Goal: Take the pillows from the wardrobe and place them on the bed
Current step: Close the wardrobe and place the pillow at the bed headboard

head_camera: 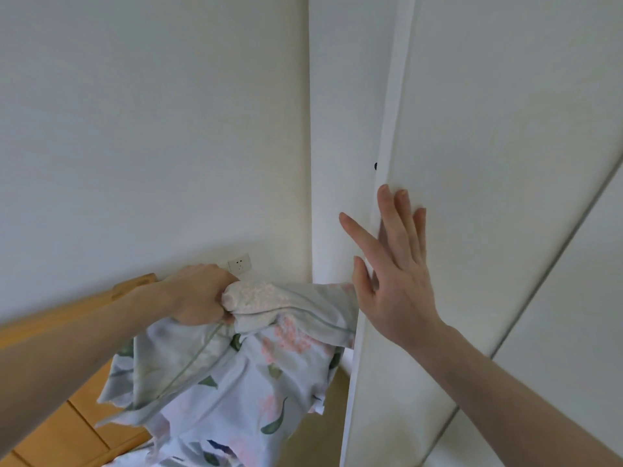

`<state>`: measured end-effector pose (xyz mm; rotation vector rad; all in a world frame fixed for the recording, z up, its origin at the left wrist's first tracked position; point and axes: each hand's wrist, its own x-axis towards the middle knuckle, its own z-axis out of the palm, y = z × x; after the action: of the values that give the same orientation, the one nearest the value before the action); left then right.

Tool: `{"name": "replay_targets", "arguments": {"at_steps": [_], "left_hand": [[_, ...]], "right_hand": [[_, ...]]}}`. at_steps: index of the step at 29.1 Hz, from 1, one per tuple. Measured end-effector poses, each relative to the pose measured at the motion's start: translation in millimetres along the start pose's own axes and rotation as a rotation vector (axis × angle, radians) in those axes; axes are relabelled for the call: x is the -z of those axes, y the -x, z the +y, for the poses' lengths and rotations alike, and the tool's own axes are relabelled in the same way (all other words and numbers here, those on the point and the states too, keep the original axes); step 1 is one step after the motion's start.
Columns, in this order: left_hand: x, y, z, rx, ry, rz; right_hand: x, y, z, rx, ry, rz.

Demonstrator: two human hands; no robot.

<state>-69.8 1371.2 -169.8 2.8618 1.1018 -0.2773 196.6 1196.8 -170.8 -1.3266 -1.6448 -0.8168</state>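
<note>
A pale blue pillow (242,372) with pink flowers and green leaves hangs in the lower middle of the view. My left hand (199,294) grips a bunched corner of its cover, and the rest droops below. My right hand (394,271) lies flat with straight, spread fingers against the white wardrobe door (472,197), close to the door's left edge. Part of the pillow's right side touches or passes behind that edge. The wardrobe's inside is hidden.
A white wall (151,129) fills the left half, with a socket (240,263) low down. An orange wooden bed frame (67,433) runs along the lower left. A second white door panel (573,332) stands at the right.
</note>
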Motion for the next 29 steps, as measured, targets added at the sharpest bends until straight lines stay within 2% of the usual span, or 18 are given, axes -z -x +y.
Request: {"name": "replay_targets", "arguments": {"at_steps": [11,20,25,29], "left_hand": [[6.8,-64.0,-72.0,0.019,-0.049,0.020],[13.9,-95.7,-96.8,0.090,-0.050,0.024],[23.5,-107.7,-98.0,0.136,-0.083,0.043],[31.1,-122.5,-84.2,0.165,-0.113,0.062]], "right_hand": [[-81.2,-34.1,37.2,-0.023,0.083,0.000],[-131.6,-55.9,79.3,-0.029,0.130,0.010],[-152.1,-65.1,119.1,-0.023,0.148,-0.064],[-163.5,-50.5,167.9,-0.009,0.216,-0.206]]}}
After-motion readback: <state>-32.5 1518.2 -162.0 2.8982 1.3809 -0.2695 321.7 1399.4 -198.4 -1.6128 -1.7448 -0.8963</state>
